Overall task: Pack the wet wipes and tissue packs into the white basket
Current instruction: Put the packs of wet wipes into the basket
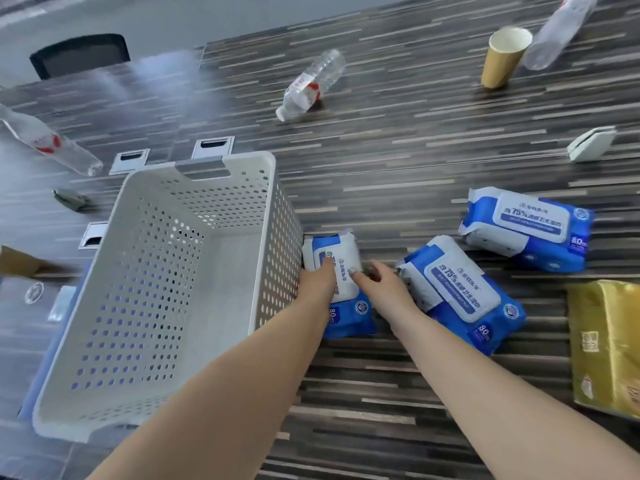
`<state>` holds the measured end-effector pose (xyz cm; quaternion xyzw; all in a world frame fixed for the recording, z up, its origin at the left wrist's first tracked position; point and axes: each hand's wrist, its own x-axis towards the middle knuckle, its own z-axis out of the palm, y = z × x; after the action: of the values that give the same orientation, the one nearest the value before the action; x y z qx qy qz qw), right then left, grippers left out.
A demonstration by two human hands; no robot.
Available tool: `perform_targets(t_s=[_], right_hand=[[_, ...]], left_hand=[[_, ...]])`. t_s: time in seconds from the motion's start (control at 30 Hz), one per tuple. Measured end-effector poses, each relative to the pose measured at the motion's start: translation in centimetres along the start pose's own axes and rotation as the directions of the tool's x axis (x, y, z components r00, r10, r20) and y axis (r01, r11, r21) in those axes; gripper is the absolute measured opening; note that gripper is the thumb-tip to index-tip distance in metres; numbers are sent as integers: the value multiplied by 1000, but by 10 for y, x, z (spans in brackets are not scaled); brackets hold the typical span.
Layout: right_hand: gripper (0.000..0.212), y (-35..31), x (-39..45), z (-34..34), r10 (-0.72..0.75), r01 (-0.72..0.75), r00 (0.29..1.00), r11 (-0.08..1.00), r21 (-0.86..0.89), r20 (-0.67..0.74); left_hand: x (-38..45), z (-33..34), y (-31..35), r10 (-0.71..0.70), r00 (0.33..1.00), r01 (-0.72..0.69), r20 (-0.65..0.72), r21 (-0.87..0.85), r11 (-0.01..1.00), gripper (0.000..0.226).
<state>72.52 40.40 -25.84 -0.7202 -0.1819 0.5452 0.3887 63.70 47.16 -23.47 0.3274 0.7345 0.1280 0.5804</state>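
Close together, the left hand [317, 277] and right hand [375, 284] rest seemingly relaxed fingers on a wet wipes pack [337, 282] lying against the empty white basket [194, 271]; clasp both sides firmly before lifting it over the rim

Bottles [312, 83], paper cup [505, 56], striped table [398, 140]

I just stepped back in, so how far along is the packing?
Nothing packed: the white basket shows no packs. Both hands, left hand and right hand, are on the wet wipes pack beside the basket. Two more wipes packs and the yellow tissue pack remain.
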Motion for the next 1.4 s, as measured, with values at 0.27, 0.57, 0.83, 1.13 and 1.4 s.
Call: perform_targets(t_s=[0.27, 0.57, 0.83, 1.13, 1.4], right_hand=[[67, -1, 9, 4, -44, 63, 995, 974, 216, -94], [78, -19, -15, -26, -188, 203, 977, 965, 169, -98], [70, -47, -86, -57, -429, 438, 899, 866, 240, -92], [61, -81, -160, -39, -603, 576, 787, 794, -194, -130], [74, -53, -179, 28, -390, 378, 913, 706, 599, -117]], left_hand=[[9, 9, -3, -73, 995, 84, 73, -165, 983, 54], [-33, 1, 12, 82, 974, -28, 210, -249, 968, 45], [-101, -44, 28, 374, 824, -298, 425, -236, 925, 63], [-143, -91, 15, 553, 746, -340, 371, -501, 796, 38], [-162, -107, -12, 485, 862, -232, 144, -740, 632, 52]])
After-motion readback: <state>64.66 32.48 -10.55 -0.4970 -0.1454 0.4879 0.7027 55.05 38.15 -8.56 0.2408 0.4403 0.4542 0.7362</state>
